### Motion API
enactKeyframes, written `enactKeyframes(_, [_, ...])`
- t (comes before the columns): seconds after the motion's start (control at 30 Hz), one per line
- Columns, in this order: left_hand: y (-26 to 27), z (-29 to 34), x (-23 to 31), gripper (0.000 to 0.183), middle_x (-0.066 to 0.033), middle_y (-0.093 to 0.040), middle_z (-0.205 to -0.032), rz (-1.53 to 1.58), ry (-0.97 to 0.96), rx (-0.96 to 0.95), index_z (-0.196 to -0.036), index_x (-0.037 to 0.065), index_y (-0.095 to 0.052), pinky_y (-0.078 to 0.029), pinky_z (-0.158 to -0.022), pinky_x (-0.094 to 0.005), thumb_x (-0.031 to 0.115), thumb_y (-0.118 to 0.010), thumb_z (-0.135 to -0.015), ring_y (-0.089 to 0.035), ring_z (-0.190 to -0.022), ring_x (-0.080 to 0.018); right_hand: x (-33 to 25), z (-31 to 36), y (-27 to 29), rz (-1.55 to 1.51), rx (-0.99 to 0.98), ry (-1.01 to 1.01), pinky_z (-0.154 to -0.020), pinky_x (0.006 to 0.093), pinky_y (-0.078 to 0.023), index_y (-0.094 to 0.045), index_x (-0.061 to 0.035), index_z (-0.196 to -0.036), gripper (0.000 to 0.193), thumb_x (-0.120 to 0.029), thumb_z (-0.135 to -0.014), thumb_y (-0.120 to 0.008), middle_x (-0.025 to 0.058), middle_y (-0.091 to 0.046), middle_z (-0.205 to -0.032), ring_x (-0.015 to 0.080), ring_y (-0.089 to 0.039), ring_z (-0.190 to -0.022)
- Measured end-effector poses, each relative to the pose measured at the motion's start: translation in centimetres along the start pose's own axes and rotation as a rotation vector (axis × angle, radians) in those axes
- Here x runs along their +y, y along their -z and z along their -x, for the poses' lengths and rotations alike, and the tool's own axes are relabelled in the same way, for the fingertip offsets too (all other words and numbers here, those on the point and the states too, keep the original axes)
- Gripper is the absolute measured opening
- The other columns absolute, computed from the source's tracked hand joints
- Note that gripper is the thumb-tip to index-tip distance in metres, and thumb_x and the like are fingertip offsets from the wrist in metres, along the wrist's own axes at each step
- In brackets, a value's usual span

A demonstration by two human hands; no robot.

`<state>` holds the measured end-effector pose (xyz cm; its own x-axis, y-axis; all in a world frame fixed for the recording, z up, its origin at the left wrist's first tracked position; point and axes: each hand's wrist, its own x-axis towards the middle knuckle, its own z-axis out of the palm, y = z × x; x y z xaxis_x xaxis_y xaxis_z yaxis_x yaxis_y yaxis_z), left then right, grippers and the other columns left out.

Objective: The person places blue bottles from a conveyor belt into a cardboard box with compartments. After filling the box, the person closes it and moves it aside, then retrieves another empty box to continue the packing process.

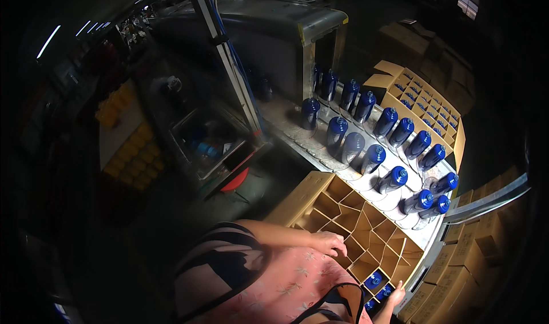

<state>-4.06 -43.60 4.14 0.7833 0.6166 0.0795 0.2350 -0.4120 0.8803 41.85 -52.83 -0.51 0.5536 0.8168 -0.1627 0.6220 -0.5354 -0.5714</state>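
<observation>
An open cardboard carton (pixel 302 193) stands in front of me, split into cells by cardboard dividers (pixel 363 228). Several of the cells nearest me on the right hold blue bottles (pixel 374 280), seen from above; the other visible cells hold none. Over the carton's near side, my left hand (pixel 329 244) is loosely bent and open, with no object visible in it. My right hand (pixel 396 295) grips the carton's right edge beside the bottles, its inner fingers partly hidden. Beyond the carton, several blue pump-topped bottles (pixel 393 179) stand upright in two rough rows on a light conveyor (pixel 320 155).
A second divided carton (pixel 389 102) filled with blue bottles sits past the conveyor. A metal housing (pixel 320 29) covers the conveyor's far end. Brown cartons (pixel 454 267) are stacked at right. A red stool (pixel 234 181) and yellow stacked items (pixel 137 155) are at left.
</observation>
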Motion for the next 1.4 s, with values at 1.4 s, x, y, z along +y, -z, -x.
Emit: enactKeyframes(1.4, [-14.5, -8.4, -2.6, 0.024, 0.0034, -0.063, -0.082, -0.031, -0.478, -0.220, -0.087, 0.017, -0.070, -0.030, -0.096, -0.0501, 0.027, -0.069, -0.065, -0.056, -0.096, -0.0188, -0.8, -1.2, 0.4, 0.262, 0.136, -0.248, -0.085, 0.0485, -0.047, -0.069, -0.0044, -0.102, 0.050, -0.050, -0.089, -0.055, 0.0234, -0.068, -0.101, 0.0412, -0.062, -0.097])
